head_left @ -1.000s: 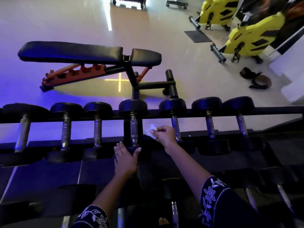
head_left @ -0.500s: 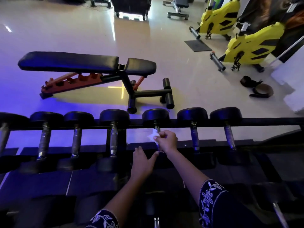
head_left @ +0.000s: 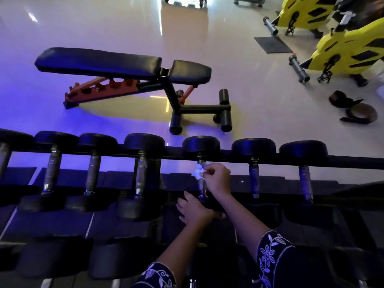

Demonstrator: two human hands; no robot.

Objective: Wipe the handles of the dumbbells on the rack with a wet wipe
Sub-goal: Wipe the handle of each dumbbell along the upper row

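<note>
Right hand [head_left: 218, 179] pinches wipe [head_left: 197, 172] on handle [head_left: 201, 189]; left hand [head_left: 194, 210] rests on dumbbell [head_left: 201, 145].

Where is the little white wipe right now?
In the head view, the wet wipe sits near the middle, pinched by the right hand against a dumbbell handle on the top row, just above the left hand.

Glossy pale floor [head_left: 249, 75], blue glow, black adjustable bench [head_left: 124, 67], yellow exercise bikes [head_left: 342, 50]

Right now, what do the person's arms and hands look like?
The left hand and right hand are bare, no gloves; I can make out no rings or watch. The left sleeve and right sleeve are dark fabric, edged with white embroidered flowers and leaves.
</note>
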